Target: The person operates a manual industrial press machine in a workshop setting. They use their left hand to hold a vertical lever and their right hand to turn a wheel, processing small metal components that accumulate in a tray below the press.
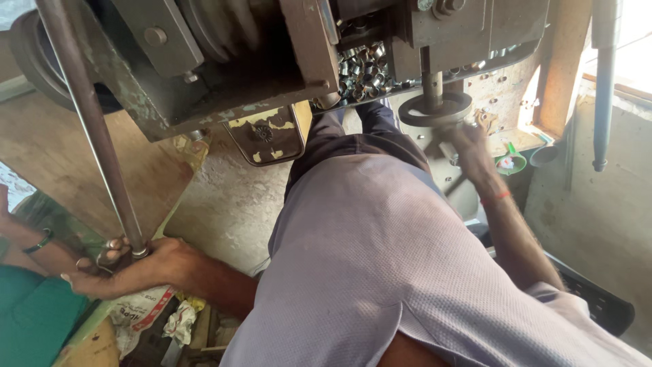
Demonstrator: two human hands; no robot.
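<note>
My left hand (pixel 132 266) is closed around the lower end of a long steel lever rod (pixel 88 115), which runs up to the top left of a heavy green press machine (pixel 204 61). My right hand (pixel 472 146) reaches to the machine bed just below a black round wheel (pixel 435 109) on a vertical shaft. Its fingers are by a small metal piece. Blur hides whether they grip it. A heap of small shiny metal sleeves (pixel 363 68) lies in the machine between the two hands. My light purple shirt (pixel 380 251) fills the middle.
Another person's arm with a dark bangle (pixel 41 241) and green clothing sits at the left edge, close to my left hand. A printed sack and crumpled rags (pixel 156 312) lie below. A green funnel-like cup (pixel 513 162) and a hanging pipe (pixel 603 88) are at the right.
</note>
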